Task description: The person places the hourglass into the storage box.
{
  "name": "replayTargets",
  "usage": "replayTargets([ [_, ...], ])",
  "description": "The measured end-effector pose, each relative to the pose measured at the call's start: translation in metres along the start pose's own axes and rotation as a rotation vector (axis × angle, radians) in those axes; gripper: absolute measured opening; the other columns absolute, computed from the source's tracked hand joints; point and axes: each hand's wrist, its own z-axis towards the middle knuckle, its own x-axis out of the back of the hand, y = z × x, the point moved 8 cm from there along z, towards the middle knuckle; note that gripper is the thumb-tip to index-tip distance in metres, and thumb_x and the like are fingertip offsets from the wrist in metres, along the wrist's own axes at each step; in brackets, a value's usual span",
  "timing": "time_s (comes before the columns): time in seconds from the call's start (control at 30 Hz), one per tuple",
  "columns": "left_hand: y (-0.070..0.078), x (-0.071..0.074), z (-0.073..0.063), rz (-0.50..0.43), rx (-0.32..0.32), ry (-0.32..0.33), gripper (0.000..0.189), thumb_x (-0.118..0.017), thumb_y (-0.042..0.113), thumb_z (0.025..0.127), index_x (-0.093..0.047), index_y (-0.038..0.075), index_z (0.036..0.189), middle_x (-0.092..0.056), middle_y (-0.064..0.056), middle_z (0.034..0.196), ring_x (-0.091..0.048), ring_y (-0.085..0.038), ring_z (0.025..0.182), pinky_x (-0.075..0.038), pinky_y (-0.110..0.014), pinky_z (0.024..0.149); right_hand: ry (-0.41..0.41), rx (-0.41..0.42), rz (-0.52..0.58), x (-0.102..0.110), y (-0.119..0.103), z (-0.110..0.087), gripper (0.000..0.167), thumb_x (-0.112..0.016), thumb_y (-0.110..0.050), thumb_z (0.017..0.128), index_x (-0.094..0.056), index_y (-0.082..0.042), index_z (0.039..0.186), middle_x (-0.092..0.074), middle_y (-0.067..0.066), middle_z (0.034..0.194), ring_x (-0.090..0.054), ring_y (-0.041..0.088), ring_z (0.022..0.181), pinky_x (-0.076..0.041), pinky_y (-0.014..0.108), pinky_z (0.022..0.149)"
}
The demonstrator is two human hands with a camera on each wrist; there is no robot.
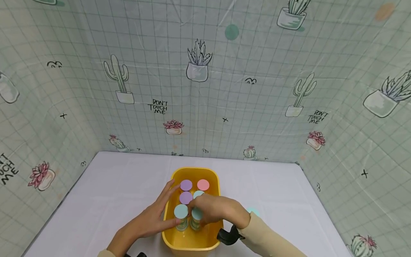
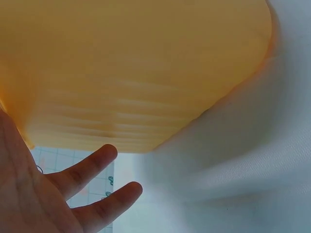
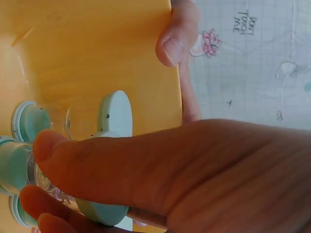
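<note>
A yellow plastic bin (image 1: 192, 248) stands on the table with several small clear jars in it, with purple, pink and teal lids. My right hand (image 1: 218, 210) reaches over the right rim and grips a teal-lidded jar (image 1: 197, 214) near the front; thumb and fingers wrap its clear body in the right wrist view. At the left rim is my left hand (image 1: 154, 216), fingers spread, thumb tip close to another teal-lidded jar (image 1: 181, 211). In the left wrist view two straight fingers extend along the bin's outer wall.
Behind these jars stand two purple lids (image 1: 186, 185), a pink lid (image 1: 203, 185) and one more teal lid (image 1: 198, 193). Partly behind my right forearm, a teal item (image 1: 253, 211) lies on the white table (image 1: 263, 185). Patterned cloth walls enclose the back and sides.
</note>
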Motion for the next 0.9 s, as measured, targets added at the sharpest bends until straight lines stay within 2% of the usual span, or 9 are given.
replayTargets([
  [0.23,0.000,0.000,0.000,0.013,0.009,-0.010,0.091,-0.070,0.048,0.094,-0.014,0.040,0.165,0.006,-0.001,0.175,-0.018,-0.045,0.157,-0.031,-0.076,0.113,0.074,0.039,0.024,0.009,-0.002,-0.007,0.033,-0.086,-0.002,0.080,-0.075,-0.015,0.108,-0.073,-0.010,0.103,-0.063,0.002,0.095,-0.055,0.020,0.091],
  [0.4,0.001,0.000,-0.001,0.008,-0.005,0.007,0.093,-0.072,0.048,0.093,-0.016,0.031,0.166,0.005,-0.004,0.175,-0.016,-0.047,0.156,-0.030,-0.077,0.111,0.144,0.060,0.086,0.022,0.001,-0.018,0.030,-0.083,-0.003,0.084,-0.075,-0.013,0.112,-0.075,-0.007,0.108,-0.068,0.008,0.104,-0.056,0.022,0.092],
  [0.53,-0.001,-0.002,-0.001,-0.004,0.012,0.003,0.094,-0.072,0.048,0.092,-0.016,0.031,0.166,0.005,-0.002,0.175,-0.016,-0.046,0.157,-0.030,-0.078,0.111,0.229,0.072,0.188,0.038,0.011,-0.035,0.027,-0.077,-0.008,0.091,-0.073,-0.007,0.118,-0.075,0.003,0.115,-0.070,0.012,0.097,-0.057,0.021,0.083],
  [0.6,-0.003,-0.003,-0.001,-0.009,0.024,0.000,0.095,-0.072,0.049,0.092,-0.016,0.031,0.166,0.005,-0.001,0.175,-0.015,-0.045,0.157,-0.029,-0.077,0.112,0.298,0.085,0.221,0.047,0.019,-0.047,0.026,-0.073,-0.010,0.095,-0.071,-0.005,0.120,-0.074,0.007,0.118,-0.070,0.016,0.097,-0.058,0.024,0.083],
  [0.67,-0.003,-0.003,-0.001,-0.011,0.026,0.004,0.095,-0.072,0.049,0.092,-0.016,0.031,0.166,0.004,-0.001,0.175,-0.015,-0.045,0.157,-0.030,-0.077,0.112,0.373,0.084,0.237,0.056,0.030,-0.060,0.028,-0.071,-0.012,0.097,-0.069,-0.005,0.124,-0.073,0.009,0.122,-0.069,0.022,0.104,-0.060,0.032,0.086],
  [0.77,-0.003,-0.002,0.000,-0.013,0.023,0.010,0.094,-0.072,0.049,0.091,-0.016,0.033,0.166,0.004,-0.001,0.175,-0.014,-0.046,0.157,-0.030,-0.077,0.112,0.458,0.032,0.212,0.064,0.054,-0.082,0.035,-0.070,-0.019,0.098,-0.066,-0.005,0.130,-0.070,0.011,0.129,-0.066,0.031,0.115,-0.059,0.046,0.094],
  [0.83,-0.003,-0.001,0.001,-0.010,0.023,0.012,0.094,-0.072,0.050,0.091,-0.016,0.036,0.165,0.004,-0.001,0.175,-0.015,-0.046,0.157,-0.030,-0.077,0.111,0.455,-0.029,0.211,0.061,0.072,-0.095,0.043,-0.071,-0.025,0.097,-0.063,-0.006,0.135,-0.067,0.013,0.133,-0.063,0.035,0.120,-0.056,0.052,0.098],
  [0.9,-0.002,-0.001,0.002,-0.009,0.024,0.012,0.093,-0.071,0.050,0.091,-0.015,0.040,0.164,0.004,-0.001,0.175,-0.014,-0.045,0.158,-0.030,-0.077,0.112,0.410,-0.094,0.218,0.053,0.091,-0.105,0.052,-0.074,-0.031,0.095,-0.060,-0.006,0.138,-0.064,0.014,0.138,-0.061,0.037,0.124,-0.054,0.056,0.101],
])
